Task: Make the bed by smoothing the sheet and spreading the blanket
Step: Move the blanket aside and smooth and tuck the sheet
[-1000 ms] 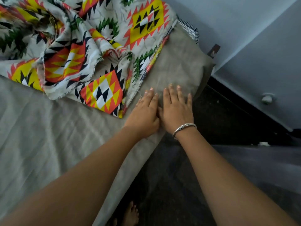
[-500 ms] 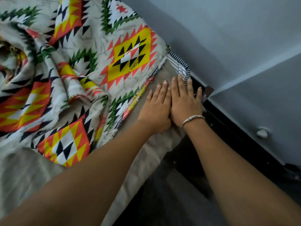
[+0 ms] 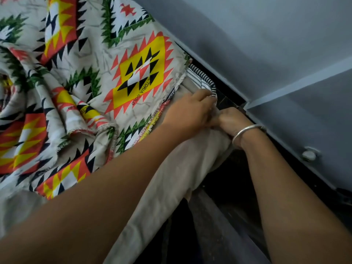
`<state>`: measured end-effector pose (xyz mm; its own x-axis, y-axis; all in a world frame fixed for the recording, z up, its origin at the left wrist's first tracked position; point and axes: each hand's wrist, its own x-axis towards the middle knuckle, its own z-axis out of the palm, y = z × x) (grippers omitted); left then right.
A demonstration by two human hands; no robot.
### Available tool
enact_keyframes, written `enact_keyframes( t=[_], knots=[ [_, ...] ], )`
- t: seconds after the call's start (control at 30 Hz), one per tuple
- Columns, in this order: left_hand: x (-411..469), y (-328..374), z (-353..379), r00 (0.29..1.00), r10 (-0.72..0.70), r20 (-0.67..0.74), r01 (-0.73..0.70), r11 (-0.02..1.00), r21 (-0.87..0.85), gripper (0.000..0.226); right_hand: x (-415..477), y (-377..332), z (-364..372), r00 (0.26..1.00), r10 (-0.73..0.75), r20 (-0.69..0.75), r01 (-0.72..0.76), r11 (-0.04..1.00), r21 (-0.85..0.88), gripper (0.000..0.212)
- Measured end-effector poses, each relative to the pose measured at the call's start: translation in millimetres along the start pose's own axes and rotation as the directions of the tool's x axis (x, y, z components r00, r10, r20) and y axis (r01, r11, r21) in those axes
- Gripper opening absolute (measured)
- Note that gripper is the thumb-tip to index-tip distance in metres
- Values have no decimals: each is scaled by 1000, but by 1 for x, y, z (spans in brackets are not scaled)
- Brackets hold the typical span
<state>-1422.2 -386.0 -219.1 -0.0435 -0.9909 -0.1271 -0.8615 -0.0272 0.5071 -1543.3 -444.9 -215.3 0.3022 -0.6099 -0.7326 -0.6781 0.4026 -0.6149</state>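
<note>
Where half a second ago both hands were lying flat and side by side on the sheet, they are now curling in at the bed's far corner. Starting at the left, the blanket point(image 3: 80, 86), patterned in yellow, orange, green and black, is lying rumpled over most of the bed, and its frayed edge is reaching closer to the corner in the view than before. Beside that edge, the beige sheet point(image 3: 171, 178) is running along the side of the bed and hanging over it, bunched up under the wrists rather than lying smooth. The left hand point(image 3: 188, 113) is sitting on the sheet at the corner with its fingers point(image 3: 204, 97) bent and closing on the cloth just under the black-and-white striped mattress edge point(image 3: 202, 77), which is showing more than earlier. Touching it on the right, the right hand point(image 3: 231, 119) is pushing down over the side of the bed, its fingers hidden in the sheet, so I cannot tell whether its grip is closed. A silver bangle point(image 3: 245, 131) is circling that wrist. Further right, the grey wall point(image 3: 266, 44) is meeting the dark floor point(image 3: 219, 225).
</note>
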Motion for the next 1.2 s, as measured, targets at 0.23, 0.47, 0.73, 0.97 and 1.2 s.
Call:
enact_keyframes(
  t=[0.23,0.47,0.73,0.97,1.2],
  knots=[
    [41,-3,-18,935,-46,351,42,999,18,37,1,-3,-26,896,13,443,-191,914,359,24],
    [57,5,-40,922,-44,384,-7,991,130,9,-4,-3,-24,935,-26,353,-228,719,657,20],
    [71,3,-46,880,-49,472,140,977,-159,35,5,8,-29,764,-610,-210,535,781,-323,27],
    [64,3,-26,946,269,184,-288,954,84,19,8,5,-31,943,-142,-301,250,899,360,17],
    [22,-4,3,936,352,5,-351,934,68,34,19,-11,-42,996,81,39,-89,962,259,31]
  ],
)
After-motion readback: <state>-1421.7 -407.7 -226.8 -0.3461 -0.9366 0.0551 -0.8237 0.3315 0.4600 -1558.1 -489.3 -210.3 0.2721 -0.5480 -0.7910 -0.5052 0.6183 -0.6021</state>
